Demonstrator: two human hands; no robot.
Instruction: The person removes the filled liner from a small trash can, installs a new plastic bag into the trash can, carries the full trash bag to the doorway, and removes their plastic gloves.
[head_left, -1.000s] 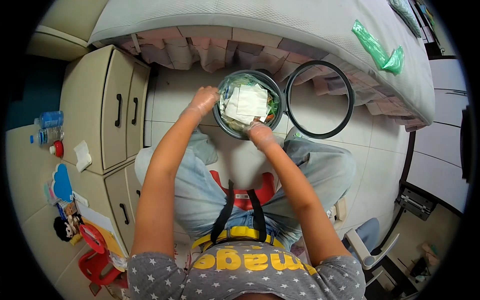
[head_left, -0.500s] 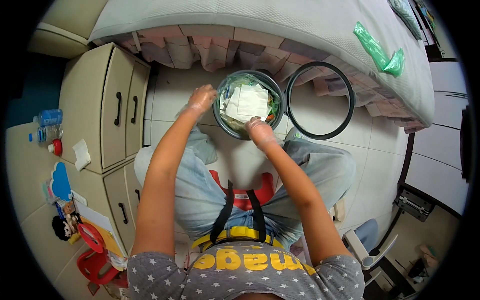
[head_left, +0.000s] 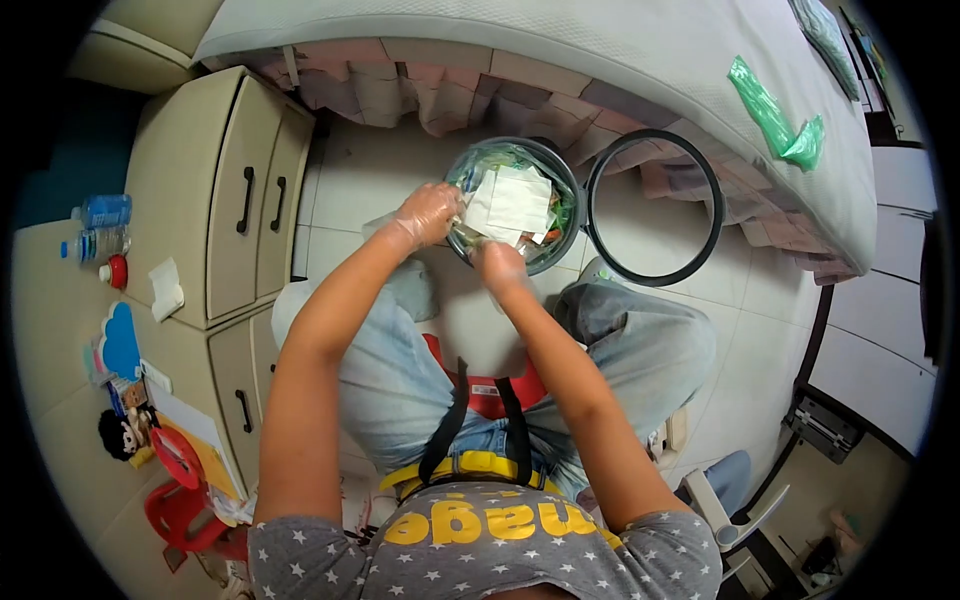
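A round grey trash bin [head_left: 572, 232] stands on the floor before me, lined with a clear greenish bin liner [head_left: 478, 160]. White paper [head_left: 508, 202] lies on top of the rubbish inside. My left hand [head_left: 430, 213], in a clear plastic glove, is at the bin's left rim with its fingers closed on the liner's edge. At the near rim, my gloved right hand [head_left: 498, 265] is slightly blurred, its fingers closed at the liner too. A black ring-shaped lid frame [head_left: 716, 215] hangs out to the bin's right.
A bed [head_left: 560, 35] with a pleated skirt borders the far side. A green plastic bag [head_left: 775, 115] lies on it. Drawer cabinets [head_left: 240, 200] stand at left, with bottles [head_left: 105, 225] and small items on a surface beside them. A red seat [head_left: 490, 395] shows between my legs.
My left hand has moved right and nearer along the bin's rim. My right hand has shifted left, bringing the two hands closer together. The view has tilted slightly.
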